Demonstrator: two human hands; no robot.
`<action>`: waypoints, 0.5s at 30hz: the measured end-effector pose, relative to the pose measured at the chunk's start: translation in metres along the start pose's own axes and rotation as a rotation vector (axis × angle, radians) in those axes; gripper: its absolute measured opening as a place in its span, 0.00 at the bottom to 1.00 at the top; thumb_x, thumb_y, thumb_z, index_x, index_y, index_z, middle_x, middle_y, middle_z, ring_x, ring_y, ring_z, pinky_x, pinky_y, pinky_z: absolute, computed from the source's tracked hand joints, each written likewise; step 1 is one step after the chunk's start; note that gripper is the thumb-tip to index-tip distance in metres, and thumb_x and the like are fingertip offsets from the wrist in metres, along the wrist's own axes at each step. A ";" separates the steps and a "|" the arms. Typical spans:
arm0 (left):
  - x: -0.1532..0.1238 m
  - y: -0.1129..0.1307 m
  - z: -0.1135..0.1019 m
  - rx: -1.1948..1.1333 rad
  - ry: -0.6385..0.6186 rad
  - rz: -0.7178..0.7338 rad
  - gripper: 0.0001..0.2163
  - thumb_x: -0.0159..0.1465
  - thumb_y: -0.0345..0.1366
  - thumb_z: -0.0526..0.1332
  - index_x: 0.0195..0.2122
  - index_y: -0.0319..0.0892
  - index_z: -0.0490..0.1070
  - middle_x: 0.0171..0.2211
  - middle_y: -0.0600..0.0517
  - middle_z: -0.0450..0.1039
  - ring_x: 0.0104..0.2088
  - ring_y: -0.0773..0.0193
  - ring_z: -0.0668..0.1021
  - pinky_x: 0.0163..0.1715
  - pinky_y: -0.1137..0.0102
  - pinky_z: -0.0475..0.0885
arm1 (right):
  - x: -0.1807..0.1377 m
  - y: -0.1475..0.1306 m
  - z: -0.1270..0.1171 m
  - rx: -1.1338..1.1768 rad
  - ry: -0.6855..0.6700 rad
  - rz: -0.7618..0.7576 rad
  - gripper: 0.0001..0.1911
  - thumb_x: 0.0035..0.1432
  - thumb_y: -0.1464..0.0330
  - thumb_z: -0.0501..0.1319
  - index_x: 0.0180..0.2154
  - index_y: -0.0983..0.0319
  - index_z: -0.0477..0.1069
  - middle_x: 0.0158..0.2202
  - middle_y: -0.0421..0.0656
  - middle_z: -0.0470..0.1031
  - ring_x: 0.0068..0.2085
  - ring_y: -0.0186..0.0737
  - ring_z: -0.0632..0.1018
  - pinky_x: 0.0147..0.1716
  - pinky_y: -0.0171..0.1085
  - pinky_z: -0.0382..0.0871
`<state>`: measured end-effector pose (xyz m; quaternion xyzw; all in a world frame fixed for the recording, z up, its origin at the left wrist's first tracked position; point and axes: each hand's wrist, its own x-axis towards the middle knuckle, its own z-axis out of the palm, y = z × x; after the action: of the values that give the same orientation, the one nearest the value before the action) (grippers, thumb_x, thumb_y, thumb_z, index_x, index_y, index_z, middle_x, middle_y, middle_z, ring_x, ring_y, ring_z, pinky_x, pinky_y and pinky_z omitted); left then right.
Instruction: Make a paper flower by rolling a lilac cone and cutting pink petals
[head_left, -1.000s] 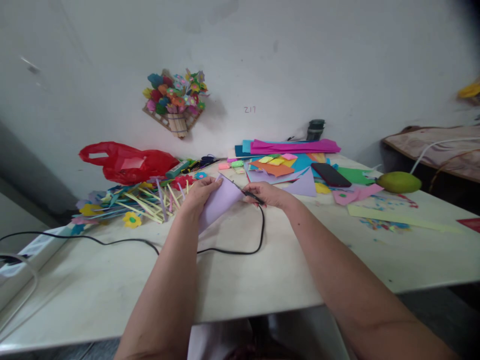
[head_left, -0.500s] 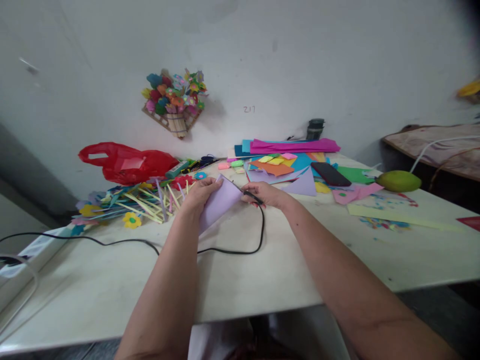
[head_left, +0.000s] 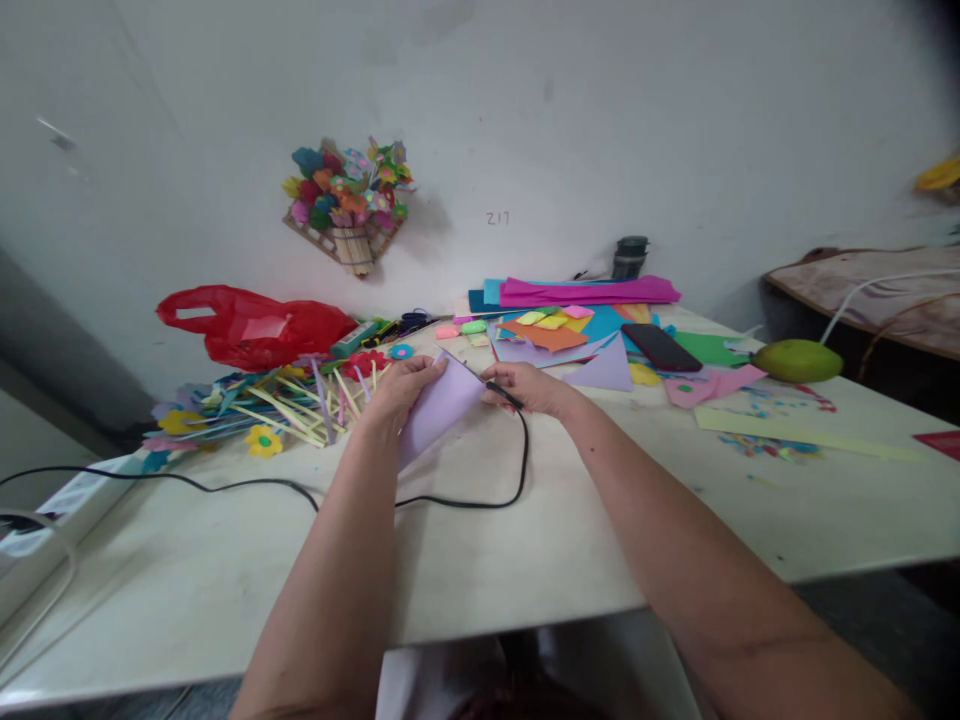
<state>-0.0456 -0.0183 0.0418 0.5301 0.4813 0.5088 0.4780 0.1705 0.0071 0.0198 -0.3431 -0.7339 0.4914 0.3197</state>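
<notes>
My left hand [head_left: 401, 388] is closed on the upper left edge of a lilac sheet of paper [head_left: 437, 408] held a little above the pale table [head_left: 487, 560]. My right hand [head_left: 529, 387] is closed round a thin black tool [head_left: 501, 391] with a black cord [head_left: 480, 500], and its tip meets the sheet's right edge. The cord loops across the table toward the left.
A pile of paper flowers and strips [head_left: 262, 405] and a red plastic bag [head_left: 251, 325] lie at the left. Coloured paper sheets [head_left: 577, 310], a dark phone [head_left: 660, 347] and a green mango [head_left: 796, 361] are at the back right. A power strip [head_left: 52, 515] sits at the far left.
</notes>
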 end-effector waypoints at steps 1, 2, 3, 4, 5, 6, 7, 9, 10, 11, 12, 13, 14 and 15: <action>0.000 0.000 0.000 -0.006 0.001 -0.003 0.19 0.44 0.47 0.73 0.23 0.41 0.67 0.17 0.58 0.65 0.15 0.72 0.64 0.15 0.74 0.54 | 0.001 0.001 0.000 0.010 0.003 -0.014 0.18 0.48 0.64 0.67 0.41 0.64 0.71 0.19 0.32 0.64 0.19 0.27 0.64 0.18 0.29 0.55; 0.000 0.001 0.000 -0.010 0.001 -0.006 0.19 0.44 0.48 0.73 0.23 0.41 0.67 0.17 0.58 0.65 0.15 0.72 0.64 0.15 0.74 0.55 | 0.002 0.003 0.000 0.018 0.006 -0.028 0.18 0.48 0.64 0.68 0.41 0.65 0.71 0.18 0.31 0.63 0.20 0.27 0.64 0.19 0.29 0.56; 0.000 0.001 0.000 -0.015 0.000 -0.008 0.19 0.44 0.48 0.73 0.23 0.41 0.67 0.17 0.58 0.65 0.15 0.72 0.64 0.15 0.74 0.55 | 0.003 0.004 0.000 0.024 0.008 -0.043 0.19 0.47 0.64 0.68 0.41 0.65 0.71 0.18 0.31 0.63 0.20 0.28 0.64 0.19 0.29 0.56; 0.000 0.001 0.000 -0.020 -0.003 -0.012 0.20 0.43 0.48 0.73 0.23 0.41 0.67 0.17 0.57 0.65 0.15 0.72 0.64 0.15 0.74 0.55 | 0.004 0.006 0.000 0.027 0.009 -0.056 0.19 0.47 0.64 0.68 0.41 0.65 0.71 0.18 0.31 0.63 0.20 0.28 0.64 0.20 0.30 0.57; -0.001 0.001 0.000 -0.023 -0.007 -0.016 0.20 0.43 0.48 0.73 0.23 0.41 0.67 0.17 0.57 0.66 0.15 0.72 0.65 0.16 0.74 0.55 | 0.005 0.008 -0.001 0.029 0.008 -0.067 0.20 0.46 0.64 0.68 0.42 0.65 0.71 0.18 0.31 0.63 0.20 0.28 0.64 0.20 0.30 0.57; -0.001 0.001 0.000 -0.024 -0.007 -0.017 0.20 0.43 0.48 0.73 0.23 0.41 0.67 0.17 0.57 0.66 0.15 0.72 0.65 0.16 0.74 0.55 | 0.006 0.009 -0.001 0.030 0.008 -0.073 0.21 0.46 0.64 0.69 0.42 0.65 0.71 0.18 0.31 0.63 0.20 0.29 0.65 0.20 0.30 0.57; -0.001 0.001 0.000 -0.022 -0.005 -0.018 0.20 0.43 0.48 0.73 0.23 0.41 0.67 0.17 0.57 0.66 0.15 0.72 0.64 0.15 0.74 0.55 | 0.006 0.010 -0.001 0.030 0.007 -0.076 0.21 0.46 0.64 0.69 0.42 0.65 0.71 0.18 0.31 0.63 0.20 0.29 0.65 0.20 0.30 0.57; 0.000 0.001 -0.001 -0.014 -0.003 -0.017 0.20 0.43 0.48 0.73 0.23 0.41 0.67 0.17 0.57 0.65 0.15 0.72 0.64 0.15 0.74 0.54 | 0.007 0.012 -0.001 0.026 0.008 -0.076 0.22 0.46 0.64 0.69 0.43 0.65 0.71 0.18 0.32 0.64 0.20 0.29 0.65 0.20 0.30 0.58; 0.000 0.000 -0.002 -0.013 -0.005 -0.014 0.20 0.44 0.48 0.73 0.23 0.41 0.66 0.16 0.58 0.65 0.15 0.73 0.63 0.15 0.74 0.53 | 0.008 0.012 -0.001 0.024 0.010 -0.077 0.21 0.46 0.64 0.69 0.43 0.65 0.71 0.18 0.32 0.64 0.20 0.29 0.65 0.20 0.30 0.58; 0.001 0.000 -0.002 -0.013 -0.008 -0.012 0.19 0.44 0.48 0.73 0.23 0.41 0.66 0.16 0.58 0.64 0.15 0.73 0.63 0.15 0.74 0.52 | 0.007 0.012 -0.001 0.022 0.012 -0.076 0.21 0.46 0.64 0.69 0.43 0.65 0.71 0.18 0.32 0.64 0.20 0.29 0.65 0.20 0.30 0.58; 0.001 0.000 -0.003 -0.015 -0.015 -0.009 0.19 0.44 0.48 0.73 0.23 0.41 0.66 0.16 0.58 0.64 0.15 0.73 0.62 0.15 0.74 0.52 | 0.007 0.011 0.000 0.023 0.014 -0.073 0.21 0.47 0.64 0.68 0.43 0.65 0.71 0.18 0.32 0.64 0.19 0.29 0.65 0.20 0.30 0.58; 0.002 -0.001 -0.004 -0.019 -0.022 -0.006 0.19 0.44 0.48 0.73 0.23 0.41 0.66 0.16 0.58 0.64 0.15 0.73 0.62 0.15 0.74 0.51 | 0.006 0.010 0.000 0.025 0.015 -0.065 0.20 0.48 0.65 0.68 0.43 0.65 0.70 0.18 0.32 0.65 0.19 0.29 0.65 0.20 0.30 0.58; 0.002 -0.001 -0.004 -0.022 -0.027 -0.003 0.19 0.45 0.48 0.73 0.23 0.41 0.67 0.16 0.58 0.63 0.15 0.73 0.62 0.15 0.74 0.51 | 0.005 0.008 0.000 0.029 0.015 -0.052 0.20 0.48 0.66 0.68 0.43 0.65 0.70 0.18 0.32 0.65 0.19 0.28 0.65 0.19 0.30 0.58; 0.003 -0.002 -0.005 -0.018 -0.029 -0.002 0.19 0.45 0.48 0.73 0.23 0.41 0.67 0.16 0.58 0.63 0.15 0.73 0.62 0.15 0.74 0.51 | 0.004 0.006 0.001 0.034 0.014 -0.039 0.20 0.49 0.66 0.67 0.44 0.66 0.70 0.19 0.33 0.65 0.19 0.28 0.65 0.19 0.29 0.57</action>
<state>-0.0501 -0.0153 0.0404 0.5328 0.4700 0.5049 0.4902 0.1690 0.0118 0.0140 -0.3268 -0.7296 0.4952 0.3401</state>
